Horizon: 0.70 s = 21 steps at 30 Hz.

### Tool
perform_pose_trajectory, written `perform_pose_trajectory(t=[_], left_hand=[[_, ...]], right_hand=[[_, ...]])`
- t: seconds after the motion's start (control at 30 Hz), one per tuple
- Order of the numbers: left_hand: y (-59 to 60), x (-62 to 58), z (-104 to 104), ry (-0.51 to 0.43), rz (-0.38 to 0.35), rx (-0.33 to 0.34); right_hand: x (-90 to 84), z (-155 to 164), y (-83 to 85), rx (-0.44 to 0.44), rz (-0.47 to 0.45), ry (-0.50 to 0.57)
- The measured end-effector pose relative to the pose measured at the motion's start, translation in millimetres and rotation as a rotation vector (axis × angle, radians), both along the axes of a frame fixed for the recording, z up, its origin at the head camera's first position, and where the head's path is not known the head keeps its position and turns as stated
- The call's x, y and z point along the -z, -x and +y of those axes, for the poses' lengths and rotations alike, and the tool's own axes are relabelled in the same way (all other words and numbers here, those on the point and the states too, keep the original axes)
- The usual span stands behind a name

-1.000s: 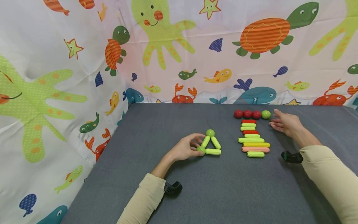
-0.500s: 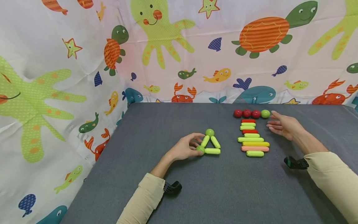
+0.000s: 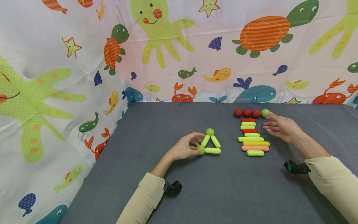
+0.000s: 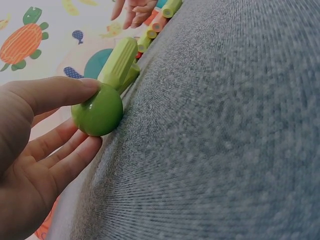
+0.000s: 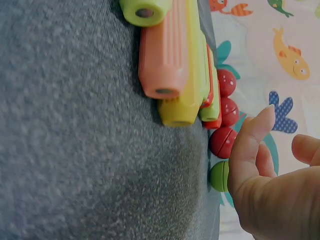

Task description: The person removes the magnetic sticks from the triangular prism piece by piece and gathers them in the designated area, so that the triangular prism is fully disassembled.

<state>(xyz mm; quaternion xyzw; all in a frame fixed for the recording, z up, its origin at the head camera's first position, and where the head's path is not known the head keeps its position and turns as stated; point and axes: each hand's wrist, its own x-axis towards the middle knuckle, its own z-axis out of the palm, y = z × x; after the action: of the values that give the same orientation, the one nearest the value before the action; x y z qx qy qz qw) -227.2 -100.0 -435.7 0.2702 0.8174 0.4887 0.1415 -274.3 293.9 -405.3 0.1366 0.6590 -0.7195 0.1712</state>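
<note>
On the grey table [image 3: 223,193] lies a triangle of three light-green sticks [image 3: 213,150] with a green ball [image 3: 209,132] at its top corner. My left hand [image 3: 197,144] pinches the green ball [image 3: 200,149] at the triangle's lower-left corner; in the left wrist view the thumb [image 4: 50,92] lies over this ball [image 4: 97,112]. To the right lies a stack of green, red, yellow and orange sticks [image 3: 253,140]. Beyond it three red balls [image 3: 247,112] and a green ball [image 3: 265,113] form a row. My right hand [image 3: 268,123] is open, its index fingertip by that green ball [image 5: 219,176].
A curtain printed with sea animals [image 3: 167,46] hangs close behind the table and along its left side. Black wrist mounts [image 3: 172,187] sit at both sleeves. Bare grey cloth stretches in front of the pieces and to the far right.
My right hand has drifted a little left, toward the stick stack and the green ball at the row's end. The left hand and the triangle have stayed put.
</note>
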Motion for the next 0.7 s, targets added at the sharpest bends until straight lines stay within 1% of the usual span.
perform_pose_trajectory(t=[0.1,0.13,0.2,0.4,0.57,0.7], left_hand=[[0.4,0.0,0,0.008,-0.001,-0.005],[2.9,4.6,0,0.012,0.004,-0.008],[3.2,5.1,0,0.019,0.006,-0.010],[2.7,5.0,0,0.019,0.006,-0.011],[2.2,4.4,0,0.021,-0.003,-0.018],[2.2,4.2,0,0.018,-0.004,-0.017]], right_hand=[[-0.9,-2,-2.6,-0.022,0.003,0.010],[-1.1,-3,-3.9,-0.031,0.006,0.015],[-0.9,-5,-7.1,-0.051,0.014,0.015],[-1.6,-13,-18.4,-0.129,0.055,-0.013],[-2.3,-18,-24.0,-0.163,0.060,0.038],[-1.6,-23,-27.4,-0.199,0.061,0.033]])
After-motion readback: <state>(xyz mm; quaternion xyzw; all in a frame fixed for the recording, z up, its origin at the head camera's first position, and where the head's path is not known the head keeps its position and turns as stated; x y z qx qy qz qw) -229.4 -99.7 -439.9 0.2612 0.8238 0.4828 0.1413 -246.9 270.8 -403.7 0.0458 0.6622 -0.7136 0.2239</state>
